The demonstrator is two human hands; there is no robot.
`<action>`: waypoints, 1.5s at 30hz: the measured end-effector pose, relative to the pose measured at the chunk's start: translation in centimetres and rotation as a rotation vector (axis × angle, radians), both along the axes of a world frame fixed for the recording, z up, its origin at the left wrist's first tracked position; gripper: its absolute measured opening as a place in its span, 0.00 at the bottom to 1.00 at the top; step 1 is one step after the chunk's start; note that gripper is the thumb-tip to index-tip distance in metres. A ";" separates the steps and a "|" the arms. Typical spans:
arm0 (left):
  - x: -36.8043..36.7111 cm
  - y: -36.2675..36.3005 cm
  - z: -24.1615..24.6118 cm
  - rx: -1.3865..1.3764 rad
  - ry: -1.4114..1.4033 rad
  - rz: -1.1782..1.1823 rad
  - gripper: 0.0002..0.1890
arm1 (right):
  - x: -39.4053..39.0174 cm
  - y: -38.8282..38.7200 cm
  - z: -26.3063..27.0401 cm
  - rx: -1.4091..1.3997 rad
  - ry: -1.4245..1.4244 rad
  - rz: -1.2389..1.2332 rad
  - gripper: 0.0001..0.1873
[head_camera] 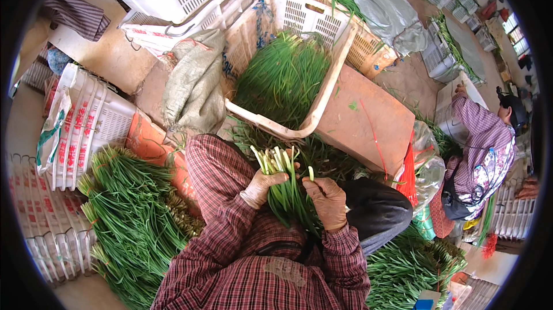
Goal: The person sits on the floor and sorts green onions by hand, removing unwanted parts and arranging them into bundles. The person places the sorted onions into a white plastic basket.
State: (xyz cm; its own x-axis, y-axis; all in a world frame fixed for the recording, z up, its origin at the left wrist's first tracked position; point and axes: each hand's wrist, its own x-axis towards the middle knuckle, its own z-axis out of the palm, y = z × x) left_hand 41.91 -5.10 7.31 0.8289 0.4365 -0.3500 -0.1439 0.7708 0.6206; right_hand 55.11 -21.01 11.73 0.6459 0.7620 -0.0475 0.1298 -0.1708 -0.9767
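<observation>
My left hand (261, 187), in a thin glove, grips a bunch of garlic chives (281, 161) above my lap. The pale cut ends point up and away from me; the green leaves hang toward my body. Just right of the bunch, my gloved right hand (327, 200) pinches a stalk (311, 173) between thumb and forefinger, its pale tip showing above them. Beyond my knees stands a white plastic crate (276, 124), tilted toward me, with a heap of loose green chives (285, 77) inside.
Tied chive bundles lie in piles at my left (134, 210) and right (406, 267). A brown block (367, 115) bears a red strand, with red ties (407, 180) hanging beside it. A woven sack (194, 81) and stacked crates (82, 133) stand left. Another person (479, 150) sits at right.
</observation>
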 end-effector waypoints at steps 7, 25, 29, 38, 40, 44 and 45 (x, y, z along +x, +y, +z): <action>-0.3 -0.6 -1.5 0.073 0.052 -0.019 0.39 | -1.3 1.9 0.1 -0.162 -0.287 -0.034 0.11; 0.1 -1.1 1.4 0.118 -0.019 0.108 0.30 | -0.3 1.9 1.0 -0.016 -0.489 0.139 0.10; 0.4 -1.8 -1.5 0.177 -0.108 0.058 0.35 | 0.0 2.6 0.2 0.036 -0.405 0.045 0.10; -1.1 0.6 -4.7 0.379 0.009 -0.085 0.33 | 0.0 2.9 0.5 -0.010 -0.195 0.060 0.14; -0.7 -0.3 -5.7 0.410 -0.045 -0.101 0.33 | 0.2 1.9 2.4 -0.120 -0.178 0.051 0.14; -0.2 -0.2 -6.4 0.435 -0.087 -0.063 0.34 | -0.1 2.9 3.7 -0.182 -0.905 0.006 0.15; -0.3 0.2 -5.5 0.402 -0.080 -0.037 0.33 | -0.1 3.6 3.3 -0.101 -1.018 -0.019 0.15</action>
